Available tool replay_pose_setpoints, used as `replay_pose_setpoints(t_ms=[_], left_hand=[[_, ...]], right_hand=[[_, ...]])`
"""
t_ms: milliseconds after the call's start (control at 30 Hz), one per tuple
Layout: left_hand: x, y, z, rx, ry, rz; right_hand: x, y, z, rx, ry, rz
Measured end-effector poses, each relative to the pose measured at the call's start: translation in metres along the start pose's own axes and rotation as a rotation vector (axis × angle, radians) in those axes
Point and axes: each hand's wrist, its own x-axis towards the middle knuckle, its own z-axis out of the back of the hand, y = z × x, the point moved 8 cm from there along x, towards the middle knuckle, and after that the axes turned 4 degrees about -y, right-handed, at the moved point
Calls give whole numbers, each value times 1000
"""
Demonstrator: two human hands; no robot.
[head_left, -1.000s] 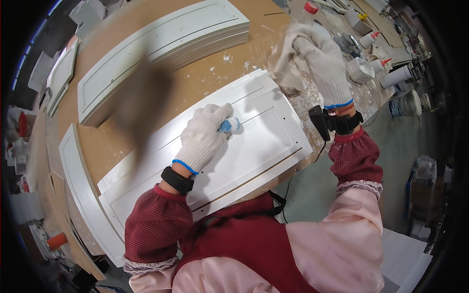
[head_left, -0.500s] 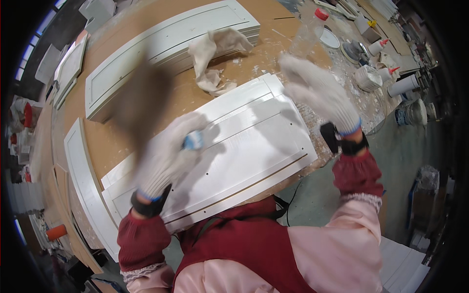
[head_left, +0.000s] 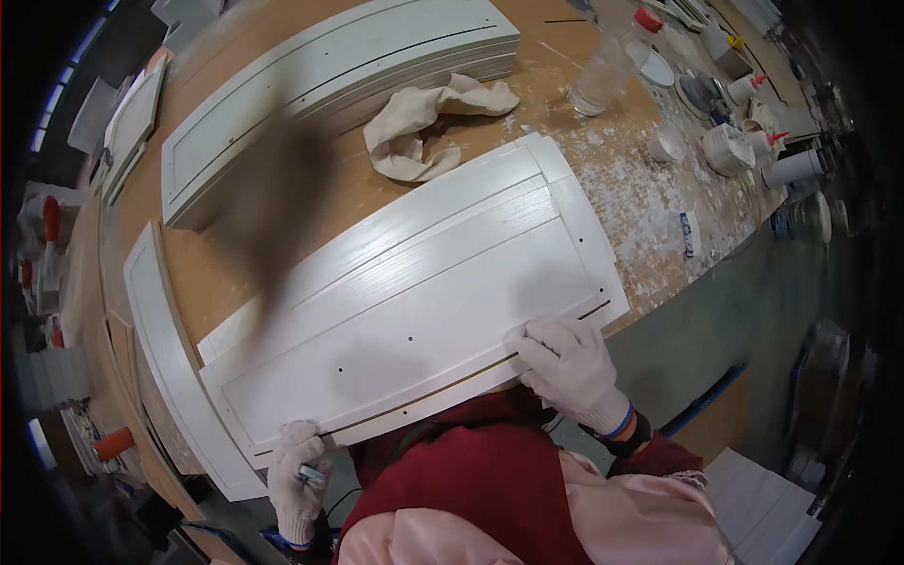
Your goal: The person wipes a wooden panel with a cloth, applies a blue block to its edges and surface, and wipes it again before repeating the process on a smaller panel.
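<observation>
Knit-gloved hands (head_left: pixel 570 372) touching glossy, grooved white panel (head_left: pixel 443 292), left (head_left: pixel 294 490) gripping bluish piece (head_left: pixel 311 474)

It's a workshop: spattered bench (head_left: pixel 612 169), stacked panels (head_left: pixel 395 42).

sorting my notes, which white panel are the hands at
The front panel: left hand and right hand are at its near edge, while the far stack and narrow left panel are untouched.

Glossy, smooth white panel (head_left: pixel 452 282); cloth rag (head_left: pixel 400 141)
</observation>
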Motion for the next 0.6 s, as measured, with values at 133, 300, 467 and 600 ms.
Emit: replay_pose_setpoints(t_ms=[133, 300, 467, 600], left_hand=[[3, 1, -6, 108, 71, -241], [-16, -31, -50, 889, 138, -1004], [-5, -35, -58, 522, 29, -675], [-10, -37, -105, 144, 246, -485]], right_hand=[[8, 11, -14, 168, 120, 85], [20, 28, -21, 344, 247, 136], [58, 10, -20, 282, 439, 146], [95, 46, -13, 331, 467, 187]])
